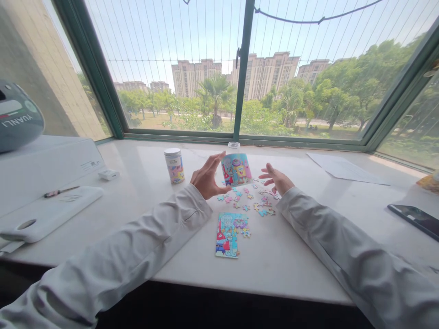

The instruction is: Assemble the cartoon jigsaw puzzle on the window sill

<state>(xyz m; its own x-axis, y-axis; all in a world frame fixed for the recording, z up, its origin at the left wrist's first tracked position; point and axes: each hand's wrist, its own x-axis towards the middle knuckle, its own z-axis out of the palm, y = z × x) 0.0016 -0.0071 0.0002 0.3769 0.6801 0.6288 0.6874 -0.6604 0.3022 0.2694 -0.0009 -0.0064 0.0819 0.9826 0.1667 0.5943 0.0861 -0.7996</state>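
Observation:
My left hand grips the left edge of a picture card printed with cartoon figures, thumb low and fingers high, holding it raised above the table. Off the card's right side, my right hand is open, its fingers apart and nothing in them. Loose jigsaw pieces lie scattered beneath and between both hands. Closer to me sits a partly joined jigsaw puzzle, showing a red figure at its left and a ragged right edge. One small joined bit of pieces lies against that edge.
A printed canister stands left of my left hand; a white lid is by the window. Farther left are a white board with a pen-like tool and a small white box. On the right lie paper and a phone.

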